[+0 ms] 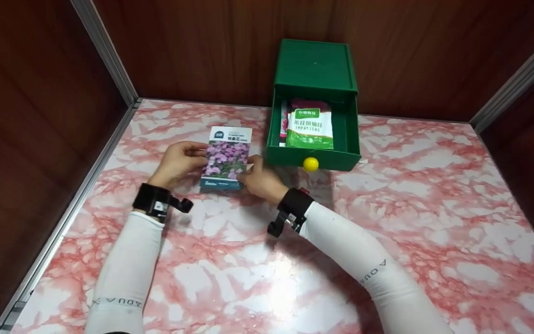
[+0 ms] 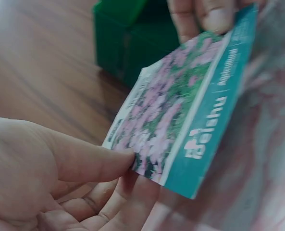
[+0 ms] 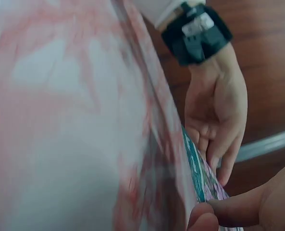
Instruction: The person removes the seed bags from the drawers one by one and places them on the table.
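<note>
A seed packet [image 1: 226, 159] with purple flowers and a teal bottom band is held just above the pink marbled table [image 1: 387, 222], left of the green drawer box [image 1: 315, 65]. My left hand [image 1: 196, 153] pinches its left edge, thumb [image 2: 92, 161] on top and fingers underneath. My right hand [image 1: 250, 170] pinches its lower right corner between thumb [image 3: 245, 207] and fingers. The left wrist view shows the seed packet [image 2: 190, 115] tilted, with my right hand's fingers [image 2: 207, 14] at its far end. In the right wrist view only the packet's edge [image 3: 200, 175] shows.
The box's drawer [image 1: 348, 139] is pulled open, with a yellow knob [image 1: 311, 163] on its front and a green-and-white packet [image 1: 311, 128] lying over other packets inside. Dark wood walls with metal trim [image 1: 104, 51] enclose the table on three sides.
</note>
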A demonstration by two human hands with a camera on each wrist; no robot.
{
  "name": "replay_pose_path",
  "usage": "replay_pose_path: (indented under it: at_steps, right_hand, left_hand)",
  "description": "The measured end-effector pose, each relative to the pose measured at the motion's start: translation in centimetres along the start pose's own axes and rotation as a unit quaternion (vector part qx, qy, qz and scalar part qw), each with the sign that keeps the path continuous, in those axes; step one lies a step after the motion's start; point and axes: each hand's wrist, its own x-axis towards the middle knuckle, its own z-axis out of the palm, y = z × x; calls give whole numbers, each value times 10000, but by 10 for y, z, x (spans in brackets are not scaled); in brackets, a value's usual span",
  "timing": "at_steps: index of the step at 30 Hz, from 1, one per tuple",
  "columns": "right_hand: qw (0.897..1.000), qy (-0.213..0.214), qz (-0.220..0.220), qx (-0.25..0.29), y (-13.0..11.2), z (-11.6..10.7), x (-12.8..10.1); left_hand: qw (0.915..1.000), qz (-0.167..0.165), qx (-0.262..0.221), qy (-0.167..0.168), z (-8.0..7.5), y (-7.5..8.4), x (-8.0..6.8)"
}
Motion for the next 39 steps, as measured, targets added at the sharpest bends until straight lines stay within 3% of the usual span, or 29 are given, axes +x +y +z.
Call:
replay_pose_path:
  at_steps: [2, 6, 8, 12, 16, 30, 39]
  right_hand:
    - [9999, 78, 64, 22, 6, -5, 6]
    - [9950, 513, -227, -829, 15, -15, 13]
    - [9935, 604, -229, -942, 20, -20, 13]
    - [9965, 425, -8, -718, 25, -28, 15]
    - [9949, 319, -70, -954, 27, -33, 17]
    - [9987, 194, -180, -435, 33, -48, 15]
    - [9908, 338, -627, -1150, 35, -48, 18]
  left_hand:
    - [10000, -54, -39, -36, 8, -2, 3]
    - [9999, -27, 104, 84, 24, -5, 10]
    - [9995, 15, 289, 140, 30, -5, 13]
    - [9975, 64, 682, 171, 42, -2, 20]
    - [9936, 116, 1108, 162, 51, 2, 25]
    - [9865, 236, 1617, 99, 67, 2, 34]
    - [9823, 129, 1837, 347, 70, 1, 35]
